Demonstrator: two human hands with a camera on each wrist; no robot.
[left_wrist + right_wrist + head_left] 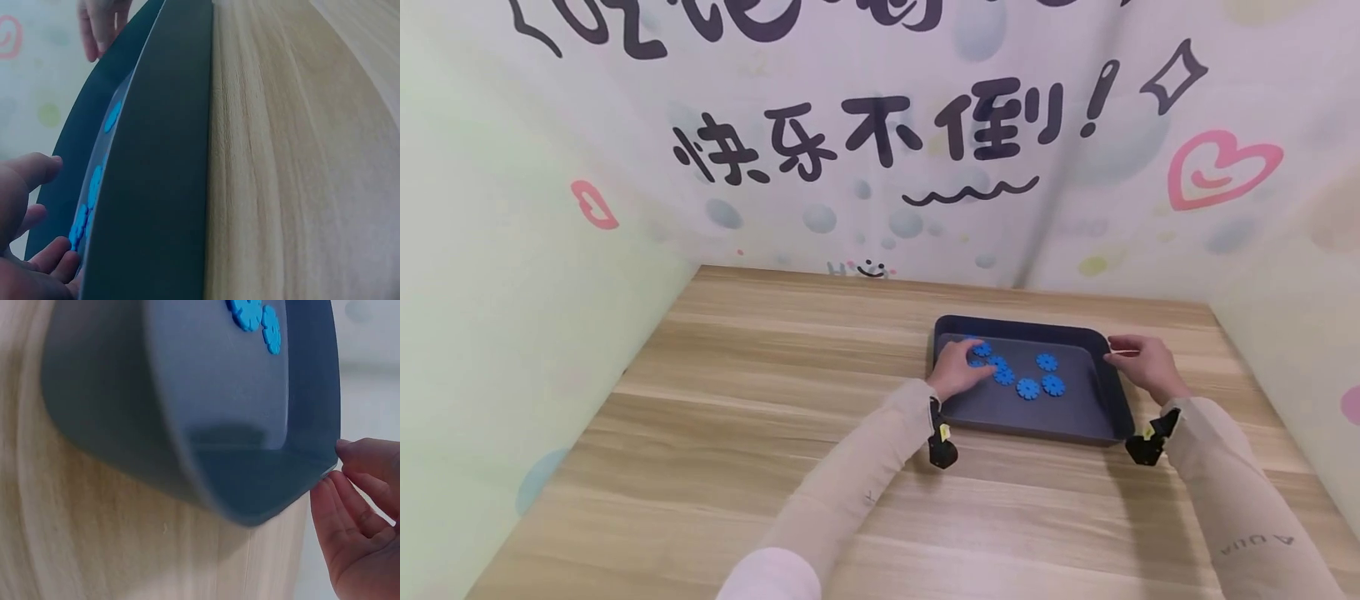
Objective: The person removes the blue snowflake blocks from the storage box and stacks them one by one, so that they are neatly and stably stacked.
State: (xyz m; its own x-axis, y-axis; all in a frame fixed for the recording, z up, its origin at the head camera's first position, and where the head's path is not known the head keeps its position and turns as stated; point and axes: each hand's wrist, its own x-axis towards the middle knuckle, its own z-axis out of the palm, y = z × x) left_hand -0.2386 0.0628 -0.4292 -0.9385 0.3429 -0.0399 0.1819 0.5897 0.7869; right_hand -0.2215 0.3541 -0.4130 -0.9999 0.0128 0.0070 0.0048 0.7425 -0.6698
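A dark grey rectangular tray [992,412] holds several blue notched plastic discs [1028,388], like interlocking snowflake pieces. My left hand [957,372] reaches over the tray's left side, thumb and fingers apart, close to the cluster of discs [95,186]. No disc shows between its fingers, though the hand hides part of the cluster. At the tray's far right, my right hand [1144,367] pinches the rim. The right wrist view shows that hand [359,515] with thumb on one side of the tray edge [312,447] and fingers on the other.
The tray stands on a wood-grain table [737,400], right of its middle. A white printed curtain [850,225] hangs behind the table, and pale walls flank it. Black wrist cameras [942,446] sit on both sleeves.
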